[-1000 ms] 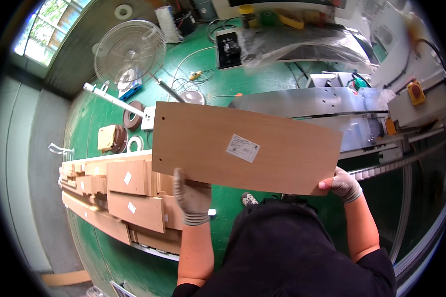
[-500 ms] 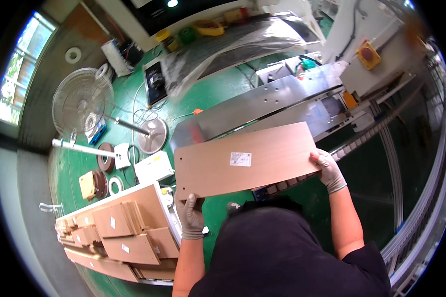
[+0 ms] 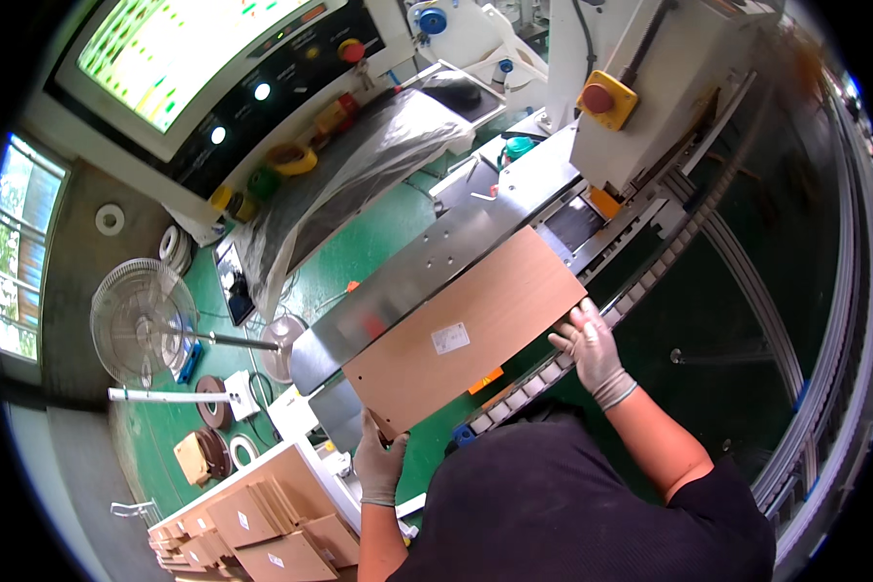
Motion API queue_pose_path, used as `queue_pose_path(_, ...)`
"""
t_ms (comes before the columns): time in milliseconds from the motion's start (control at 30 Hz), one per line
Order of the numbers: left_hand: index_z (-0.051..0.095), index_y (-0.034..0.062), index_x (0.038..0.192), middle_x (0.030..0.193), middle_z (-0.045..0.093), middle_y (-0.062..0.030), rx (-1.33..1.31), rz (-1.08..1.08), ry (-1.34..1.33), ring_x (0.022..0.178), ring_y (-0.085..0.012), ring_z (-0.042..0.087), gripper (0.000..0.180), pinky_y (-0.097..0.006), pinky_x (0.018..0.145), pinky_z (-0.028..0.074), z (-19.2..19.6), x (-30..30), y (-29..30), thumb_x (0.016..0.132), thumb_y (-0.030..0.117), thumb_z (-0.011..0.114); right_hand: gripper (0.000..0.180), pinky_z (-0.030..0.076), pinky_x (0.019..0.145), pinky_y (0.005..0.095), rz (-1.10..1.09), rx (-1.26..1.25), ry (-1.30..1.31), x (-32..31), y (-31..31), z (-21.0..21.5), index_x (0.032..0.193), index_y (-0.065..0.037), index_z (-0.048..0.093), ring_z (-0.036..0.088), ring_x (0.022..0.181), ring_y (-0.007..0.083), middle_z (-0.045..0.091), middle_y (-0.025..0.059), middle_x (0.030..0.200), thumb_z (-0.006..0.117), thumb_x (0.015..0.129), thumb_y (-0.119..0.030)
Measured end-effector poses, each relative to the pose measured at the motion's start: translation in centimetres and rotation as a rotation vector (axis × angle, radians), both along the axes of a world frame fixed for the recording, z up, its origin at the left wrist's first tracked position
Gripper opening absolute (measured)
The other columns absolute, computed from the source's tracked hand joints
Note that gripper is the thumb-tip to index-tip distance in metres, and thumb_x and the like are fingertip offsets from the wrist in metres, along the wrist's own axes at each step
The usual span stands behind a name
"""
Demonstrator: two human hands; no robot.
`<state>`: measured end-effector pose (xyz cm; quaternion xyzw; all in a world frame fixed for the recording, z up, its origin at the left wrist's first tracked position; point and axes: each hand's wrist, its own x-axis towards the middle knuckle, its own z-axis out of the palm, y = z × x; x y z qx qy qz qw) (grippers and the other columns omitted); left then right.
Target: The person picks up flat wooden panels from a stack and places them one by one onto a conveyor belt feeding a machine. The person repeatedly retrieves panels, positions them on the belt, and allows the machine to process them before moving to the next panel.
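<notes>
At the far left is a bright window (image 3: 15, 252), then a floor fan (image 3: 145, 320), whose pole slants toward the work area, with brown rolls (image 3: 213, 403) on the green floor below it. A white-edged cart (image 3: 332, 477) loaded with wooden boards (image 3: 283, 560) sits at lower left, near the left forearm. Above, a control console (image 3: 252, 107) with a lit screen leans in, and clear plastic sheeting (image 3: 369, 160) drapes a surface beside it. The gloved left hand (image 3: 379, 468) is closed on the lower left corner of a wooden panel (image 3: 480, 315), thumb at its edge. The panel slants up to the right, labelled face up, covering part of a metal machine bed (image 3: 441, 254). A track of white blocks (image 3: 538, 385) runs between panel and body, passing behind the gloved right hand (image 3: 597, 357), whose fingers are partly spread at the panel's right corner; I cannot tell whether they grip it. Farther right, a red button on a yellow box (image 3: 606, 100) juts from a white machine housing (image 3: 640, 126)
</notes>
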<state>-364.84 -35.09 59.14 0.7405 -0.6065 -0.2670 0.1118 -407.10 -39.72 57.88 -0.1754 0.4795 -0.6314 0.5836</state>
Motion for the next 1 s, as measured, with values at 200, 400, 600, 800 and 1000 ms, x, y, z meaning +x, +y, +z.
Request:
queue_pose_path(200, 0.027, -0.0043, 0.164, 0.084, 0.074, -0.0161, -0.009, -0.264, -0.297, 0.077, -0.0335, 0.075, 0.11, -0.041, 0.07, 0.058, 1.6, -5.5, -3.5, 0.083, 0.043, 0.084, 0.089, 0.049, 0.11, 0.0422, 0.173, 0.066, 0.119, -0.6, -0.8, 2.1, 0.171, -0.015, -0.01, 0.045, 0.15, 0.0301, 0.022, 0.0151, 0.175, 0.053, 0.11, -0.025)
queue_pose_path(400, 0.029, -0.0034, 0.164, 0.079, 0.074, -0.0143, 0.061, -0.497, -0.323, 0.073, -0.0336, 0.074, 0.111, -0.043, 0.065, 0.056, 2.9, -13.0, -7.9, 0.086, 0.058, 0.077, 0.099, 0.054, 0.105, 0.0448, 0.16, 0.085, 0.053, -7.7, -3.4, 1.8, 0.168, -0.027, -0.023, 0.049, 0.144, 0.028, 0.028, 0.0158, 0.171, 0.056, 0.108, -0.019)
queue_pose_path(600, 0.031, -0.0032, 0.164, 0.075, 0.073, -0.015, -0.042, -0.686, -0.343, 0.067, -0.0328, 0.074, 0.107, -0.043, 0.059, 0.055, 2.0, -22.1, -11.8, 0.09, 0.064, 0.07, 0.084, 0.058, 0.094, 0.0388, 0.109, -0.179, -0.302, -16.5, -5.7, -1.1, 0.17, -0.043, -0.007, 0.064, 0.118, 0.0185, 0.049, 0.0027, 0.151, 0.052, 0.112, -0.027)
queue_pose_path(800, 0.031, 0.0003, 0.165, 0.078, 0.074, -0.0171, -0.089, -0.744, -0.307, 0.072, -0.0338, 0.074, 0.105, -0.044, 0.063, 0.057, 1.9, -28.7, -14.3, 0.092, 0.067, 0.066, 0.087, 0.051, 0.107, 0.041, 0.205, -0.023, -0.141, -10.5, -4.5, -1.8, 0.172, -0.025, -0.005, 0.057, 0.134, 0.0218, 0.043, 0.0093, 0.158, 0.055, 0.11, -0.031)
queue_pose_path(1000, 0.046, 0.0021, 0.156, 0.094, 0.076, -0.0132, -0.113, -0.772, 0.202, 0.085, -0.0339, 0.074, 0.076, -0.043, 0.078, 0.058, 1.3, -27.6, -14.9, 0.095, 0.038, 0.073, 0.072, 0.048, 0.114, 0.0502, 0.283, 0.048, -0.053, -5.4, -1.4, -0.4, 0.157, -0.002, 0.026, 0.046, 0.146, 0.0341, 0.043, 0.0228, 0.156, 0.064, 0.106, -0.038)
